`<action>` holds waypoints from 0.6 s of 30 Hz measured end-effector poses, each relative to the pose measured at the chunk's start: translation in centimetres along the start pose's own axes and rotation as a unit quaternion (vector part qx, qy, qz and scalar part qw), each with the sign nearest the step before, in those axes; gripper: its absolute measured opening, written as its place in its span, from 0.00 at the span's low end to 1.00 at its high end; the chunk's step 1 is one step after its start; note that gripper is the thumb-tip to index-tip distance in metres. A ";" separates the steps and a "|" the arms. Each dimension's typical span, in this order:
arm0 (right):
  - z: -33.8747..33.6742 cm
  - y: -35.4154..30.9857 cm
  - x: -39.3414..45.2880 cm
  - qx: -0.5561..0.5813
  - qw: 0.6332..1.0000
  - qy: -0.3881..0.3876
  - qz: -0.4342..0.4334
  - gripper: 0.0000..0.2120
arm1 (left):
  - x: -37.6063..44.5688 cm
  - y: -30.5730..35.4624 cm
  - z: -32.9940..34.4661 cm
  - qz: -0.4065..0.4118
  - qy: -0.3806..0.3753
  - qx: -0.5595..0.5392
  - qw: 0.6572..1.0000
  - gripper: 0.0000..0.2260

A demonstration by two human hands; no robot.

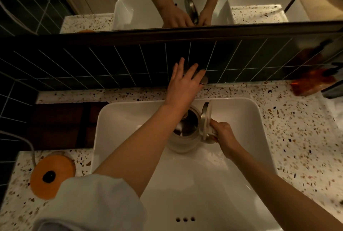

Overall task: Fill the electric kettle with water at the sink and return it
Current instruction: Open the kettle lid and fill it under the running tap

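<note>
Head view: left hand (182,82) splayed over tap — right hand (223,134) grips kettle (182,138).

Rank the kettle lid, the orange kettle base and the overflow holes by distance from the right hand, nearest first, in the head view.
From the right hand:
1. Kettle lid: flipped open, right beside the fingers that grip the handle.
2. Overflow holes: in the sink's near wall, below the hand in the picture.
3. Orange kettle base: far left, on the counter beside the sink.
</note>
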State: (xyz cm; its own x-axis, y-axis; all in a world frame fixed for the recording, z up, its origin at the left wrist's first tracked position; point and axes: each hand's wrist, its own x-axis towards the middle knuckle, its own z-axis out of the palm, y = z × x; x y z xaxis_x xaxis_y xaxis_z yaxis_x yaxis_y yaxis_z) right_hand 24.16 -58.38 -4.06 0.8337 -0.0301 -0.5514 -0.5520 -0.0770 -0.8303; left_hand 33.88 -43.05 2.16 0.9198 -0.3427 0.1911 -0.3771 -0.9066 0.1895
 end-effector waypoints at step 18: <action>0.2 -0.1 -0.3 0.000 1.000 0.002 -0.004 0.34 | -1.8 -0.7 -1.7 -0.037 0.045 -0.165 0.985 0.27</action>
State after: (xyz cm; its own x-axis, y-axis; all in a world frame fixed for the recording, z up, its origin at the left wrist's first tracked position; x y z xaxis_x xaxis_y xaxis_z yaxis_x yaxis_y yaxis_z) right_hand 23.95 -58.18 -3.87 0.8382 -0.0343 -0.5443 -0.5452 -0.0769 -0.8348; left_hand 32.32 -41.42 3.36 0.9382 -0.2430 0.2462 -0.3383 -0.7932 0.5063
